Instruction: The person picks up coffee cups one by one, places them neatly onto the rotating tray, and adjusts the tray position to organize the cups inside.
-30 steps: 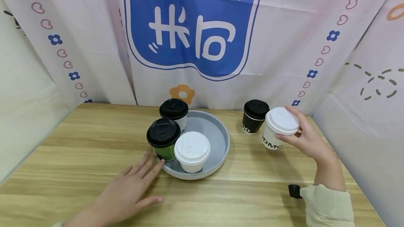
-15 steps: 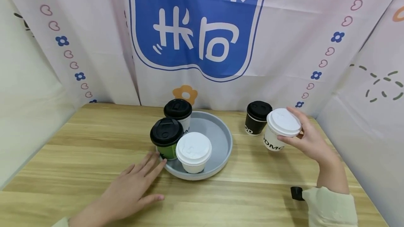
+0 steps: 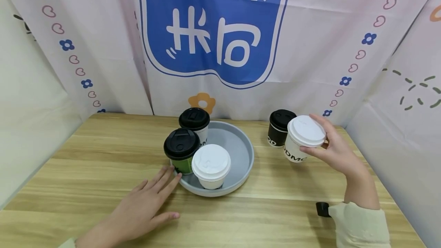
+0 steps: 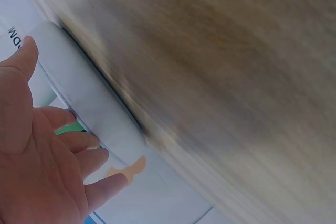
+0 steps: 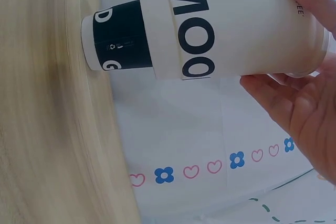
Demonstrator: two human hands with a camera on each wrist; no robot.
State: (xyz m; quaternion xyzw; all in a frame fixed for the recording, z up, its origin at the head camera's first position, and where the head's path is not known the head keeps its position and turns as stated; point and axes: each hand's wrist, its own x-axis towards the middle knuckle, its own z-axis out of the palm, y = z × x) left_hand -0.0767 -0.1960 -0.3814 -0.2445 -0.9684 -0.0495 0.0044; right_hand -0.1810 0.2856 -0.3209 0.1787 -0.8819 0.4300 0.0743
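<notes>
My right hand (image 3: pixel 335 150) grips a white paper coffee cup (image 5: pixel 247 30) near its lid, thumb on one side and fingers on the other. The cup is upright and overlaps the black coffee cup (image 3: pixel 277 135) behind it in the head view. With fingers extended, my left hand (image 3: pixel 139 204) rests palm down, fingertips at the rim of the round grey tray (image 3: pixel 242 163). On that tray stand a green cup with a black lid (image 3: pixel 181 152), a white cup with a black lid (image 3: pixel 195 123) and a short white cup with a white lid (image 3: pixel 211 165).
A wooden table (image 3: pixel 103 148) carries everything. White printed curtains (image 3: pixel 310 49) close off its back and sides. A small black object (image 3: pixel 322 209) shows beside my right sleeve.
The head view has shifted slightly. Over the last half second the white cup in my right hand has moved a little up and left. My left hand stays at the tray.
</notes>
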